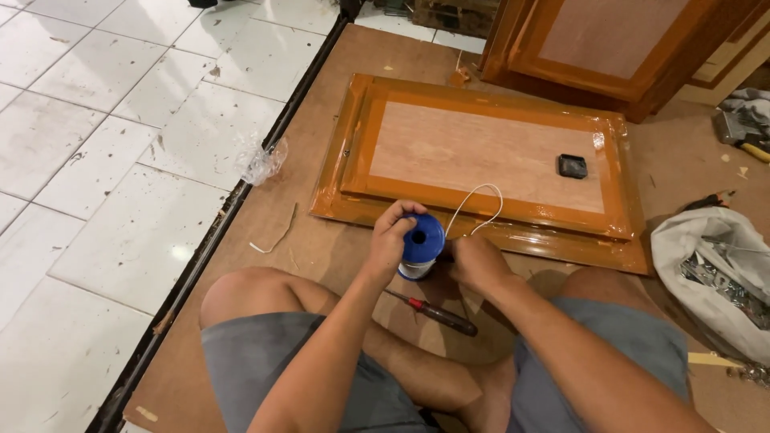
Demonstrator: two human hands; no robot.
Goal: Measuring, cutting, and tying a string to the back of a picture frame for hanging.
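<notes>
A blue spool [422,240] is held end-on above the floor, and its white cord [475,207] loops out over an orange frame [481,152].

A spool [422,239] sits at frame centre between the left hand [393,235] and the right hand [475,262], with a cord [475,204] looping up from it over the lower edge of a framed panel [481,156]. A small square block [572,166] lies on the panel's right part. A screwdriver [433,313] lies on the floor board [265,265] below the spool. A bag [706,273] sits at right, crumpled plastic [263,160] at left, and a second frame [609,48] leans at upper right.
</notes>
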